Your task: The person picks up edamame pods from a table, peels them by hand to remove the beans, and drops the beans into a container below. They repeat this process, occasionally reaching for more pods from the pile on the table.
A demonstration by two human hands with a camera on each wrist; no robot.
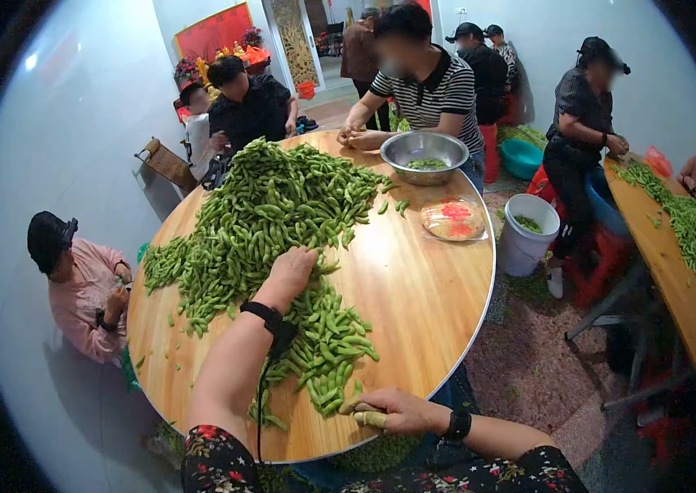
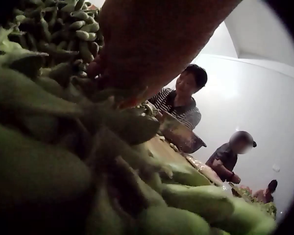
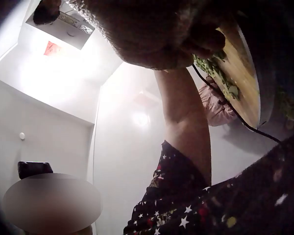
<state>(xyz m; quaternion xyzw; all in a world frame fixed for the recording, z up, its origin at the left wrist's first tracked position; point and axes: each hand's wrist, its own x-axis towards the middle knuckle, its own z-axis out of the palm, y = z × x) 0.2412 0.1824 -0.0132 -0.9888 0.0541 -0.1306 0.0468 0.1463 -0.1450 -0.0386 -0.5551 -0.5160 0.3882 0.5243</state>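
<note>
Head view shows our hands apart over a round worktop [image 1: 413,312] of pale, striped wood. Our left hand [image 1: 292,271] rests among plump green bean pods [image 1: 274,205], where the big mound meets a looser spread running toward us; its fingertips are hidden, so we cannot tell whether they clasp any pods. Our right hand [image 1: 401,412] lies low at the near edge, beside the end of that spread. Pale yellow-green shapes show at its fingertips — pod or finger covering, we cannot tell.

We judge the step in hand to be handling loose pods at the foot of the mound. From here the next move seems to call for a light, shallow grasp, since the pods overlap and neighbours could slide along with any that we draw out.

The pods look fresh, bright green and slightly curved, with bulges along their sides. They rise highest toward the far side, and a few lie apart near the wide silver metal bowl [image 1: 426,177]. A round item in clear wrapping with red markings [image 1: 453,218] sits just beside it — nearer to us.
</note>
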